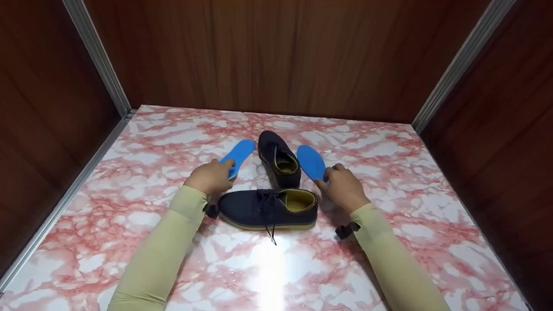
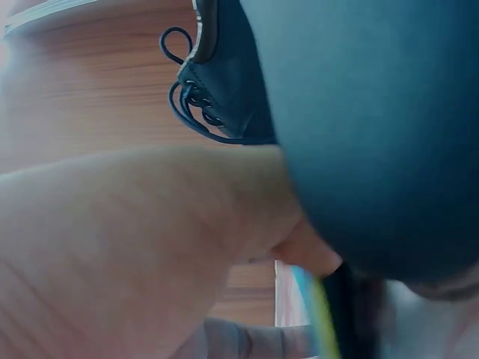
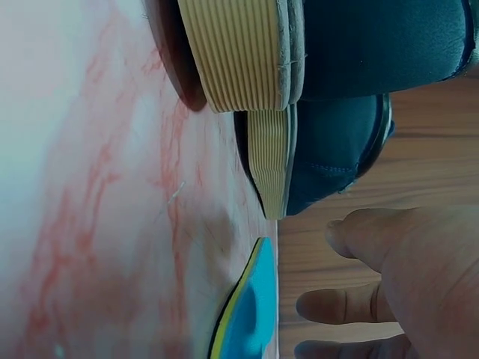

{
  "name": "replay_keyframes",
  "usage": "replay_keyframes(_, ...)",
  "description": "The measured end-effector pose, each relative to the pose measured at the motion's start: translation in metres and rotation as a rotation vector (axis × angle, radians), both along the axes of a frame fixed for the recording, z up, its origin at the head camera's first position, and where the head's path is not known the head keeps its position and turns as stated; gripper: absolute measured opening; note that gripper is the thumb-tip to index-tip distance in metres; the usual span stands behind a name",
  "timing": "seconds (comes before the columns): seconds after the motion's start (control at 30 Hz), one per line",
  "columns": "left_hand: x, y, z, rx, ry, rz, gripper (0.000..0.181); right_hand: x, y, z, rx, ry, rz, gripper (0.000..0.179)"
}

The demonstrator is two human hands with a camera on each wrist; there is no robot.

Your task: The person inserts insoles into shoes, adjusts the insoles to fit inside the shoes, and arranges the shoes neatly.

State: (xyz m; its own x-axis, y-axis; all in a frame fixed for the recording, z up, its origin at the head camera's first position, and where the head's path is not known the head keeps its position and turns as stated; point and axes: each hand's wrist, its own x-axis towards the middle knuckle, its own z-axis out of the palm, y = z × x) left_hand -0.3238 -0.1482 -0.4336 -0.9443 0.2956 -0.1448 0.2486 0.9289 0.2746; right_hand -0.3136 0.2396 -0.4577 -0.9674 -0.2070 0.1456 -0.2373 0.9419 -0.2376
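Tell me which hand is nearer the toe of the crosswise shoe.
Left. The left hand is just beyond the toe; the right hand is at the shoe's other end, out past the heel.

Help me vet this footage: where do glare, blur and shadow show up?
Head view: white glare on the tabletop below the nearer shoe; left wrist: the gripped insole looks smeared; right wrist: soft shadow beside the other insole.

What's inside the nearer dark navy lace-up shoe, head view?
Yellow interior shows at the heel of the dark navy lace-up shoe; the toe interior is hidden under its upper.
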Motion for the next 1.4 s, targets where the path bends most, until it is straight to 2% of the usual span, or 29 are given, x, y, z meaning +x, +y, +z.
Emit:
replay_keyframes(0.07, -0.002, 0.001, 0.002, 0.005, 0.039, 0.014, 0.055, 0.000, 0.000, 0.000, -0.001, -0.001, 0.000, 0.039)
replay_keyframes(0.17, -0.003, 0.001, 0.004, 0.001, 0.136, 0.039, 0.046, 0.000, 0.000, 0.001, -0.009, -0.007, -0.003, 0.040)
replay_keyframes(0.33, -0.003, 0.000, 0.006, 0.037, 0.277, 0.119, 0.035, 0.001, -0.001, 0.003, -0.019, -0.009, -0.003, 0.040)
replay_keyframes(0.43, -0.005, -0.002, 0.006, 0.060, 0.320, 0.168, 0.037, 0.001, 0.000, 0.004, -0.022, -0.005, 0.002, 0.039)
replay_keyframes(0.57, -0.007, -0.006, 0.006, 0.094, 0.353, 0.238, 0.048, 0.001, -0.001, 0.004, -0.021, -0.001, 0.006, 0.038)
replay_keyframes(0.7, -0.010, -0.011, 0.003, 0.128, 0.385, 0.277, 0.049, 0.001, -0.001, 0.003, -0.025, -0.002, 0.006, 0.038)
replay_keyframes(0.8, -0.012, -0.015, -0.001, 0.126, 0.385, 0.282, 0.039, 0.002, -0.001, 0.003, -0.030, -0.009, 0.011, 0.037)
replay_keyframes(0.9, -0.014, -0.020, -0.007, 0.112, 0.351, 0.293, 0.033, 0.003, 0.000, 0.002, -0.038, -0.019, 0.008, 0.037)
replay_keyframes(1.13, -0.020, -0.032, -0.021, 0.139, 0.265, 0.303, 0.037, 0.002, 0.000, 0.002, -0.041, -0.021, 0.001, 0.037)
replay_keyframes(1.4, -0.022, -0.041, -0.032, 0.139, 0.235, 0.297, 0.038, 0.001, 0.000, 0.003, -0.031, -0.036, -0.010, 0.037)
